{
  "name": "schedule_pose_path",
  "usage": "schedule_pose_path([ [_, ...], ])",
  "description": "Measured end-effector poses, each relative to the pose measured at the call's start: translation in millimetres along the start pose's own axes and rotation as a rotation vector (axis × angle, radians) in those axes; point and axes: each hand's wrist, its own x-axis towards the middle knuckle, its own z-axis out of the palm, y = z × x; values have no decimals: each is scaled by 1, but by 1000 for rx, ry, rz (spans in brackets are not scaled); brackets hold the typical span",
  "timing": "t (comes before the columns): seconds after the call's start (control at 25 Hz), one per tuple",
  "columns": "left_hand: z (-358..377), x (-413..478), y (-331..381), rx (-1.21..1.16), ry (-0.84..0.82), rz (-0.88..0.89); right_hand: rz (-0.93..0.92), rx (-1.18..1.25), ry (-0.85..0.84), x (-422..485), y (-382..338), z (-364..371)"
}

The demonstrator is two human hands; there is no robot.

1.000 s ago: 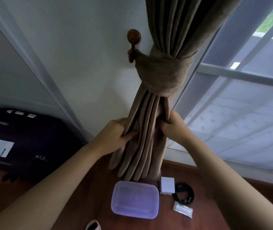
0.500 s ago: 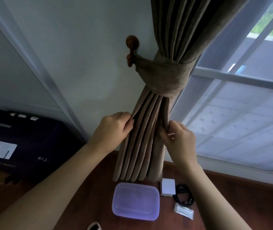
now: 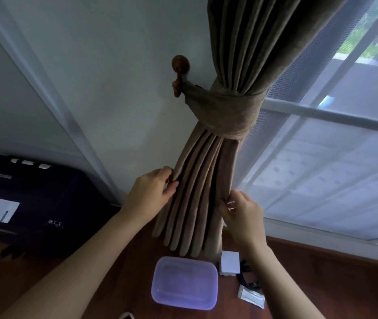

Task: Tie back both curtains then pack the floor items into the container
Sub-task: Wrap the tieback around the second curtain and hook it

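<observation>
Grip: left hand [image 3: 151, 192] and right hand [image 3: 240, 212] each pinch an outer pleat of the curtain [image 3: 199, 192] below the tieback [image 3: 224, 113]. We judge the fabric soft and heavy; best held at the pleat edges.

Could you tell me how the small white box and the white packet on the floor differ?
The white box is blocky and opaque; the white packet is flat and looks like a plastic sachet. The box lies beside the purple container, the packet farther right. Both lie on the wooden floor, outside the container.

Container [image 3: 184, 282] lies on floor [image 3: 68, 284] below curtain [image 3: 197, 192], white box [image 3: 229, 263] to its right.
</observation>
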Motion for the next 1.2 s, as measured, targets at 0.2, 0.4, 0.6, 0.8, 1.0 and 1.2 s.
schedule_pose_path([
  [0.2,-7,-10,15,-120,225,50,-82,132,223,-12,-24,-6],
  [0.4,-7,8,24,-61,220,52,-66,152,244,10,-58,-7],
  [0.6,-1,17,21,-2,196,23,-133,131,209,17,-60,-10],
  [0.8,-6,15,22,-134,137,112,-142,53,241,17,-52,-12],
  [1.0,-8,10,20,-87,187,126,-153,11,372,7,-13,-32],
  [1.2,-8,6,33,-85,158,103,-145,71,267,10,-22,-31],
])
